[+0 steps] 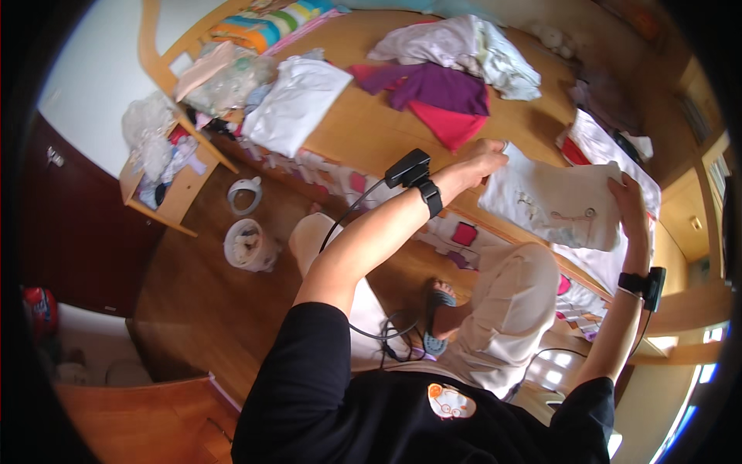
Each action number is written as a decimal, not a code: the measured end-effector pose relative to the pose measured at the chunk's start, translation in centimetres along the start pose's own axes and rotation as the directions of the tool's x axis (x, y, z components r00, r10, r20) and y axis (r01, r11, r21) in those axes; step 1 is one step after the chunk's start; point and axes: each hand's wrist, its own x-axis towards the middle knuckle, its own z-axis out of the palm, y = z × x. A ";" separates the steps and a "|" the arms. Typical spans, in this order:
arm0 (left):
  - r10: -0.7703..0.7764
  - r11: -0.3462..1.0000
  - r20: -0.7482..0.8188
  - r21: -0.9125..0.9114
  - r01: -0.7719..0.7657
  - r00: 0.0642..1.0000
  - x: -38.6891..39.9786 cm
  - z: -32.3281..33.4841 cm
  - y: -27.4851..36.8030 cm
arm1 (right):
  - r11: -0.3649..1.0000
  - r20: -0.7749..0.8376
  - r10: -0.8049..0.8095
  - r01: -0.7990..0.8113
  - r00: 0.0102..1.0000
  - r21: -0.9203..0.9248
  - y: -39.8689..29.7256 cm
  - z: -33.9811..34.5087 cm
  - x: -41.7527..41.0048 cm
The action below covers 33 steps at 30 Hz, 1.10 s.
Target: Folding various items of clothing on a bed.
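A white printed cloth (550, 200), apparently a folded garment, is stretched between my two hands above the edge of the wooden bed platform. My left hand (490, 159) grips its upper left corner. At the cloth's right side, my right hand (632, 203) holds the edge, its fingers partly hidden. Beyond my left hand lie a purple garment (440, 90) and a red one (449, 124), with pale crumpled clothes (458, 43) behind them. A folded white garment (301, 101) rests further left on the platform.
Bagged clothing (232, 81) and a striped rolled textile (269, 26) lie at the platform's left end. An open drawer (185, 180) holds more clothes. On the wooden floor stand a white bin (246, 245) and a ring-shaped white object (244, 196). A cable hangs from my left wrist device.
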 end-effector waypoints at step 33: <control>-0.175 0.942 -0.799 -0.306 -0.139 0.575 -16.9 -39.6 -3.5 | 0.899 0.200 -0.342 0.381 0.918 -0.215 -24.8 60.3 25.7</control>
